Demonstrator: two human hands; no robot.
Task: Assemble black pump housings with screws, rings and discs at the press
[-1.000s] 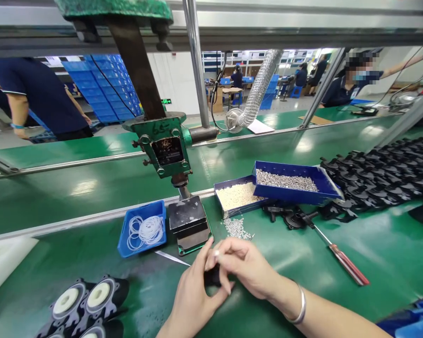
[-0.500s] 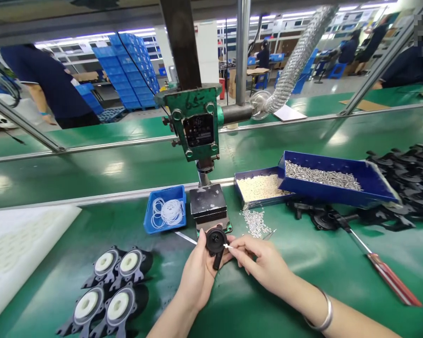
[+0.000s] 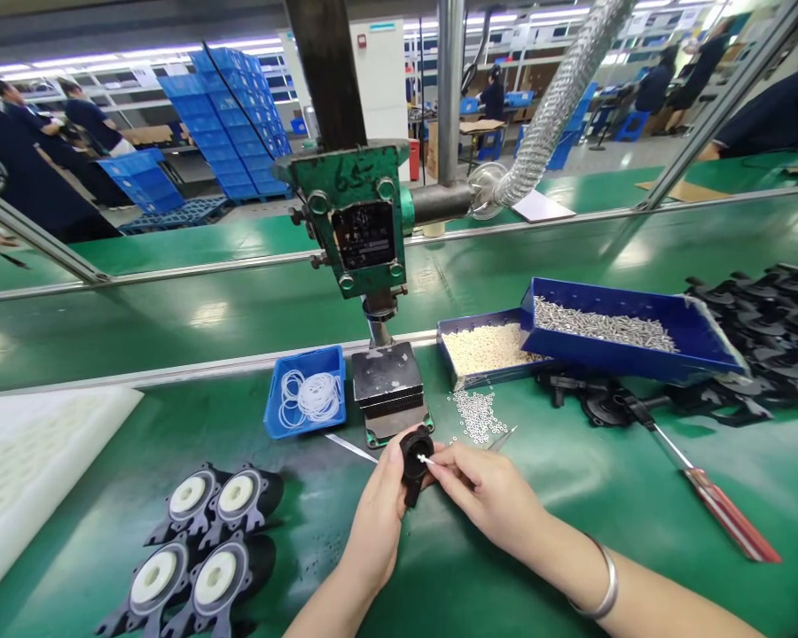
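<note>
My left hand (image 3: 379,518) grips a small round black plastic part (image 3: 414,450), held upright just in front of the press base. My right hand (image 3: 488,496) pinches a tiny white piece (image 3: 425,459) and holds it against the middle of that black part. A silver bangle (image 3: 602,585) sits on my right wrist. Both hands hover low over the green bench mat (image 3: 572,532).
A green hand press (image 3: 359,226) stands behind my hands over a metal block (image 3: 386,381). Left of it a blue tray holds white rings (image 3: 308,397). Blue trays hold white bits (image 3: 485,347) and screws (image 3: 598,326). Loose small washers (image 3: 475,415), a red-handled screwdriver (image 3: 724,514), several assembled black parts (image 3: 203,545).
The view tipped down, then shifted slightly. My hands, bunched together a second ago, lifted the black part into view; my right hand moved the white piece onto its centre.
</note>
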